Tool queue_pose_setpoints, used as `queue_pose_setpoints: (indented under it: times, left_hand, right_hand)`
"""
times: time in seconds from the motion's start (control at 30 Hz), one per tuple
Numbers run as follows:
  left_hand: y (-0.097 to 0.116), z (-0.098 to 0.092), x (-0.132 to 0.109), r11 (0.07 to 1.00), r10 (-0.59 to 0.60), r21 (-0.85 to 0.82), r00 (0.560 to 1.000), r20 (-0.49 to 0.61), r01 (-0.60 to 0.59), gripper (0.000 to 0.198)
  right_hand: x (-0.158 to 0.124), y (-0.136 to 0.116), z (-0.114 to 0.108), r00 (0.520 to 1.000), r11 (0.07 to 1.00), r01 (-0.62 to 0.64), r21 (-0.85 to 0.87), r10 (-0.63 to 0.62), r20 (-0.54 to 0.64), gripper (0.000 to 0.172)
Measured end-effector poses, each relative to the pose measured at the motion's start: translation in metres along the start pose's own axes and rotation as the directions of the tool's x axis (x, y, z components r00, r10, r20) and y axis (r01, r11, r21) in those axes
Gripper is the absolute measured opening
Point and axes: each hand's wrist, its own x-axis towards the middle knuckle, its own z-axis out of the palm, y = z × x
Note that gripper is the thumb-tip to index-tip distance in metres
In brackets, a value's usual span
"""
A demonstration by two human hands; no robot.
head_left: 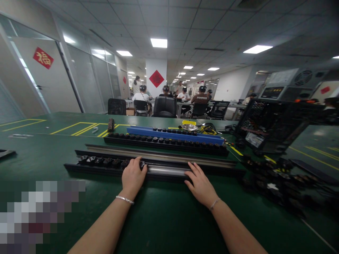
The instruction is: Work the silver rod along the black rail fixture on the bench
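Note:
In front of me lies a long black channel [166, 170] with a bare silvery inside. Its left part holds a row of small black modules [107, 161]. My left hand [133, 176] reaches into the channel at the right end of that row. Its thumb and fingers close around a small black module [143, 164], which is partly hidden. To the right, my right hand [200, 185] is open, fingers spread, with the fingertips at the channel's near edge. Right behind lies another channel [164, 153], silvery inside.
Farther back are a black channel filled with modules [169, 141] and a blue channel [174, 135]. A shiny metal dish [189, 127] stands behind them. On the right are an opened computer case [267, 127] and a pile of black parts [275, 180]. People sit at far tables.

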Motion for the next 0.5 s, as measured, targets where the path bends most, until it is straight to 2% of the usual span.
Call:
queue_pose_setpoints:
  times: [0.5]
  left_hand:
    - [0.0037,0.0034,-0.0026,1.0,-0.005,-0.018,1.0,0.028,0.006,0.036]
  right_hand:
    - [0.0003,-0.0011,-0.0023,1.0,1.0,-0.005,0.003,0.005,0.01,0.032]
